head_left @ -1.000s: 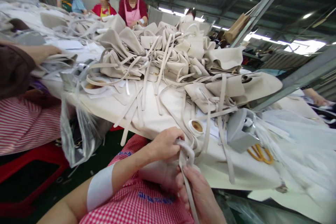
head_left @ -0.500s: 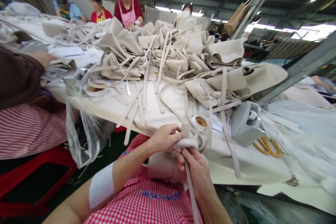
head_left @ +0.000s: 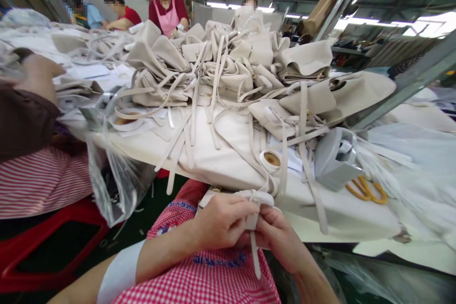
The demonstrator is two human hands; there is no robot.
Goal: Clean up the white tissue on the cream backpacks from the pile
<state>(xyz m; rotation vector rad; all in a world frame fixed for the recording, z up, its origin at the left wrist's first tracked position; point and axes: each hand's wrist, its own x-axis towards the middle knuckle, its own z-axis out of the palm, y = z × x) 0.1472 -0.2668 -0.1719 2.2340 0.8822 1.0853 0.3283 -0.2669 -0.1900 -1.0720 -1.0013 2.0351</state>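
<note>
Above the checkered apron, my left hand [head_left: 223,221] is closed, its thumb and fingers pinching a beige strap piece [head_left: 252,220]. My right hand [head_left: 280,237] is closed on the same piece from the other side. A narrow strap end [head_left: 255,259] hangs down between the hands. A white-wrapped curved handle [head_left: 261,197] lies just over the fingertips. Part of a beige bag with a metal fitting [head_left: 215,190] shows behind my left hand; the rest is hidden. Beyond the hands a roll of tape [head_left: 270,159] rests on the table.
Beige bags [head_left: 228,76] with trailing straps are heaped across the table [head_left: 228,152]. At the right are a grey tape dispenser [head_left: 337,159] and yellow-handled scissors [head_left: 366,190]. A plastic bag [head_left: 114,180] hangs at the left edge, near a co-worker's arm [head_left: 39,76]. Several people stand behind.
My left hand has moved down and now pinches the strap piece near my right hand. The strap end hanging below looks shorter. The co-worker's hand at the left has shifted.
</note>
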